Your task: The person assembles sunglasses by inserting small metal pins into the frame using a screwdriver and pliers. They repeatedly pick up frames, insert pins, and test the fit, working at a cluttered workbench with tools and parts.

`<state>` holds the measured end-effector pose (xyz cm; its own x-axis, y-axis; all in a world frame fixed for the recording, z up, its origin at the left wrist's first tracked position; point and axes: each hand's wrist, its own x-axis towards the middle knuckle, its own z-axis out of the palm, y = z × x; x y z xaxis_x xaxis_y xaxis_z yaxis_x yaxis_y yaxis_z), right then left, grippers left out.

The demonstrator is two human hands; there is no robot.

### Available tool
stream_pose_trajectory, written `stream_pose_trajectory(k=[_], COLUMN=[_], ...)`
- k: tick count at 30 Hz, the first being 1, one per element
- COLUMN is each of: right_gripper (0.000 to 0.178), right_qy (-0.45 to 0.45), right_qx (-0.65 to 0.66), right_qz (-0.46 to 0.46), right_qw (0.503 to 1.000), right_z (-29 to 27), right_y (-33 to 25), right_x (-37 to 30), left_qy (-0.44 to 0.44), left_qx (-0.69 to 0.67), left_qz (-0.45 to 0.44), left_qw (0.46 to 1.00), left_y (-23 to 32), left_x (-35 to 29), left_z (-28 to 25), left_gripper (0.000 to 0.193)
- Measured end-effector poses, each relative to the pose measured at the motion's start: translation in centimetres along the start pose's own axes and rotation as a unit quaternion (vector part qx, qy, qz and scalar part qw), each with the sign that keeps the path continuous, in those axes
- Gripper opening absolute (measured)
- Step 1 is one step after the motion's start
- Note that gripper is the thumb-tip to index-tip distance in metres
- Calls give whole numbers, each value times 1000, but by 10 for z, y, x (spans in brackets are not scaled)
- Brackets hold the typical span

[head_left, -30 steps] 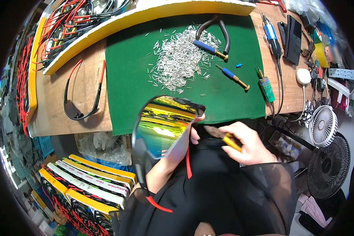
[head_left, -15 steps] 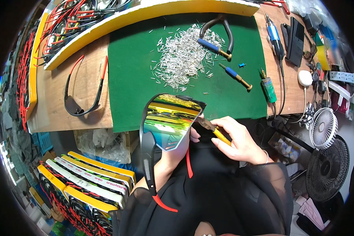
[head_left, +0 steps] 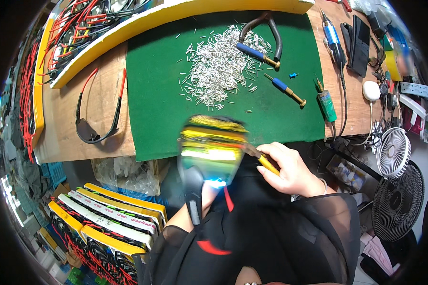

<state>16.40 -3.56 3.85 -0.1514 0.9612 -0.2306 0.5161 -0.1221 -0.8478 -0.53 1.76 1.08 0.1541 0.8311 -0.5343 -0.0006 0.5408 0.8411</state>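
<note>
A pair of sunglasses with a mirrored yellow-green lens (head_left: pixel 211 149) is held up over the worker's lap, just off the near edge of the green mat (head_left: pixel 152 95), lens face turned up toward the camera and 1 dark temple arm hanging down, a position that brings its right hinge corner within reach of a tool. The left hand (head_left: pixel 205 192) is mostly hidden behind the lens; it appears closed on the frame from below, though how far its fingers curl cannot be told. The right hand (head_left: pixel 290 168) is curled around a yellow-handled screwdriver (head_left: pixel 264 162), pinched like a pen, its tip pointed at the lens's right corner, apparently where a hinge sits.

On the mat beyond lies a loose heap of small metal pins (head_left: pixel 221 66), kept within arm's reach, with 2 blue-handled brass-tipped drivers (head_left: pixel 286 89) and a dark curved cable just beside it. To the left, on bare wooden bench (head_left: pixel 100 137), another pair of glasses with red temple arms (head_left: pixel 97 111) rests lens-down and open, well apart from the work. A green-bodied tool (head_left: pixel 326 103), a white puck-shaped object (head_left: pixel 371 90) and a small white fan (head_left: pixel 393 152) crowd the right end. Below the bench, yellow-edged trays (head_left: pixel 104 213) stacked on edge hold more red-armed frames.
</note>
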Motion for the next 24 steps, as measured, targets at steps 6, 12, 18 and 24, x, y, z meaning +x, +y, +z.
stream_pose_trajectory(k=[6,12,18,24], right_gripper=[33,37,40,43], right_qy=[-61,174,399,399], right_qx=[-173,-168,-430,-466], right_qz=[29,92,170,147], right_qw=[983,966,792,776], right_z=[-25,-83,-142,-115], right_y=[24,18,134,81], right_x=[-42,-53,-63,-44], left_qy=[-15,-142,-206,-162], left_qx=[-81,-93,-68,43], left_qz=[13,-62,-98,-99], left_qw=[997,984,971,981], left_y=[34,18,19,10], left_x=[22,19,10,0], left_z=[-15,14,18,16], left_gripper=[23,24,21,34])
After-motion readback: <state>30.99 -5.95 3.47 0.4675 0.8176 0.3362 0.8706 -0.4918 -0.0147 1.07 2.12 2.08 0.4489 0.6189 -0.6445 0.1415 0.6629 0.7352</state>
